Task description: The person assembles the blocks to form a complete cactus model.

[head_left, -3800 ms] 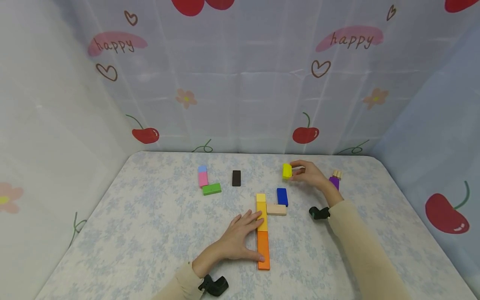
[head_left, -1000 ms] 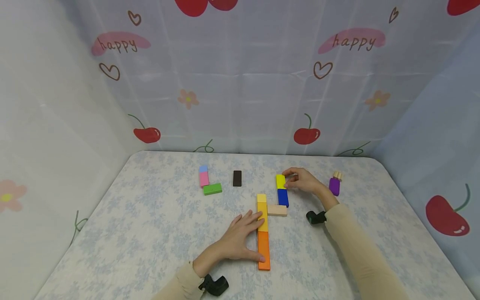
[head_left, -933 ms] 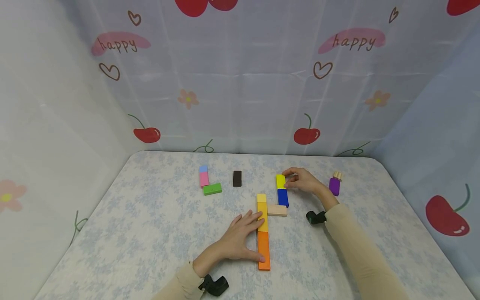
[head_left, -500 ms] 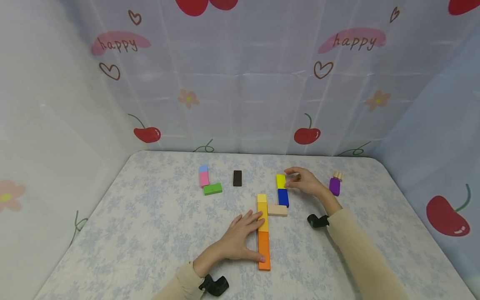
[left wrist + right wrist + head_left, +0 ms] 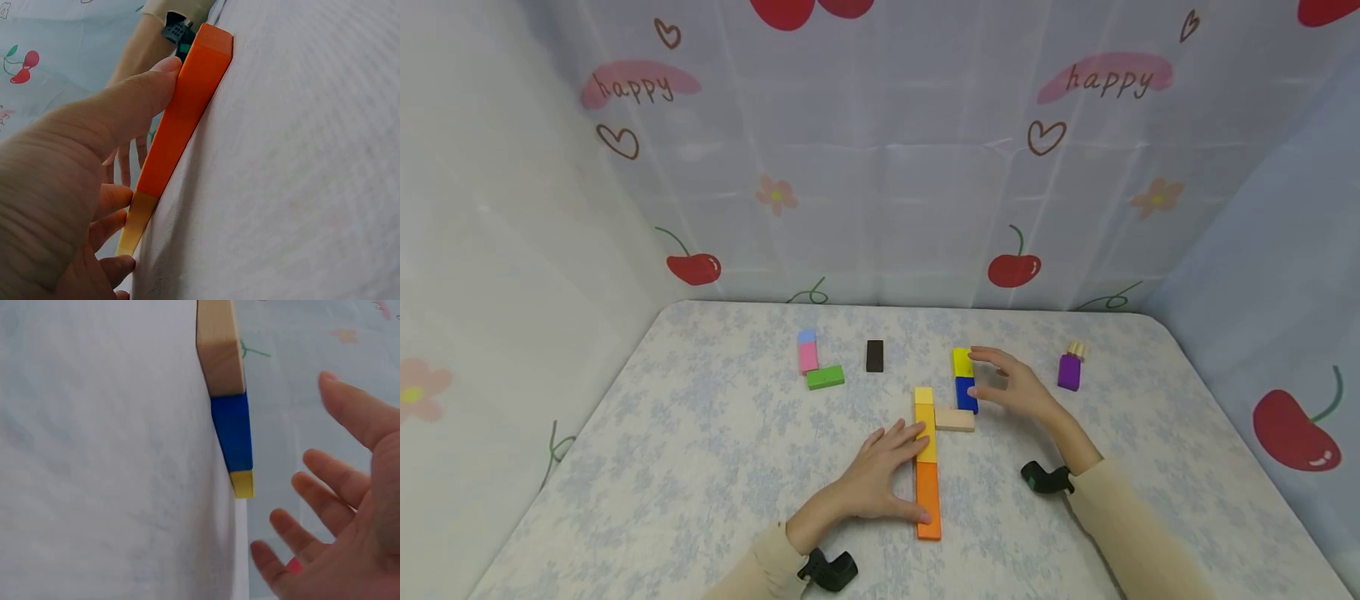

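"Orange block [image 5: 928, 500], where does it lie?"

"Flat on the tabletop [image 5: 737, 433], end to end with an amber block [image 5: 931, 448], under the left hand [image 5: 876, 479]."

"And how is that hand set?"

"Spread wide: thumb on the orange block, fingertips on the amber one."

"What about the right hand [image 5: 1018, 390]?"

"Fingers apart, holding nothing. It hovers just beside a yellow block [image 5: 962, 363] and a blue block [image 5: 962, 396], which touch end to end."

"Anything between the two groups?"

"A plain wooden block [image 5: 955, 420] lies crosswise, one end against the amber block's right side, the near end of the blue block by its other end. Past the amber block sits a small pale yellow block [image 5: 923, 396]."

"Farther out?"

"A black block [image 5: 875, 356] stands apart. To its left, a green block [image 5: 826, 377] lies by a pink block [image 5: 808, 359] with a light blue block [image 5: 807, 337] at the far end. Off to the right is a purple piece [image 5: 1070, 372] with a pale ridged top."

"Behind it all?"

"A cherry-print curtain [image 5: 880, 208]."
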{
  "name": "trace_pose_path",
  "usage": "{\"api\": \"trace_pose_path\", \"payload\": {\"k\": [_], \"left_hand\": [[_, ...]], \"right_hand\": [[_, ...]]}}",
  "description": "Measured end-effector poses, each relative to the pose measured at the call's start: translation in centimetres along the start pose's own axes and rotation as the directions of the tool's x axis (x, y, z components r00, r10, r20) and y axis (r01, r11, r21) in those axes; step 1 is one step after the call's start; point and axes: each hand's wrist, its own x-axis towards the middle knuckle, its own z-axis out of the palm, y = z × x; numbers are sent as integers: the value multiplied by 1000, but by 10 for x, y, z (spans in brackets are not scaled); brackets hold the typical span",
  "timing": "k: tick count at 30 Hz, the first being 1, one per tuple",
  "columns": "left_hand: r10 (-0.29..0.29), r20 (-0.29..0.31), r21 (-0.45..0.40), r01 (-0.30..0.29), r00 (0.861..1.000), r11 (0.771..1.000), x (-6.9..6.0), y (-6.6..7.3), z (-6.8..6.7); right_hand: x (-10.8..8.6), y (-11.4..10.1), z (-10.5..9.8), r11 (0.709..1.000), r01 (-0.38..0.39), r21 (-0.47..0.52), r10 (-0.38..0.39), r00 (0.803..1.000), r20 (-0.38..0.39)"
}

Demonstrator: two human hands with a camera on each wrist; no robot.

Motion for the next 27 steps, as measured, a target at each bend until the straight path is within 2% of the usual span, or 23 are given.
{"api": "trace_pose_path", "payload": {"k": [5,12,27], "left_hand": [[-14,4,-1,14,1000,1000,0,1,-1],[-3,-2,5,3,1000,1000,1,1,-1],[5,0,6,-5,1000,1000,0,1,-1]], "right_hand": [[-11,0,7,997,41,-64,-38,999,38],[-15,5,13,983,94,-157,-83,994,76],[-19,8,16,975,130,-179,-111,988,110]]}}
